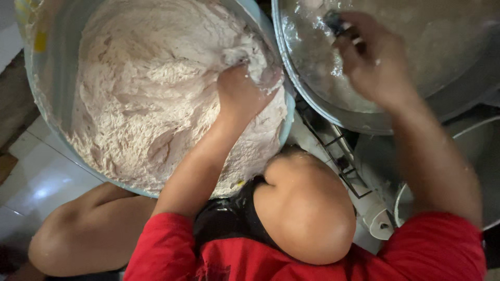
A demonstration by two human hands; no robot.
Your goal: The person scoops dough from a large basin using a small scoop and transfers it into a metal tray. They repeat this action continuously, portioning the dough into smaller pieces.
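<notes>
Left hand grip closed into pale dough, fingers sunk in lump at upper centre of frame. Dough mass fills light-blue tub, upper left. Right hand, blurred, curled round small dark object, kind unclear, over metal basin, upper right. Basins nearly touching. Bare knees below, tiled floor left.

Off-white dough; red sleeves (black shorts)
</notes>
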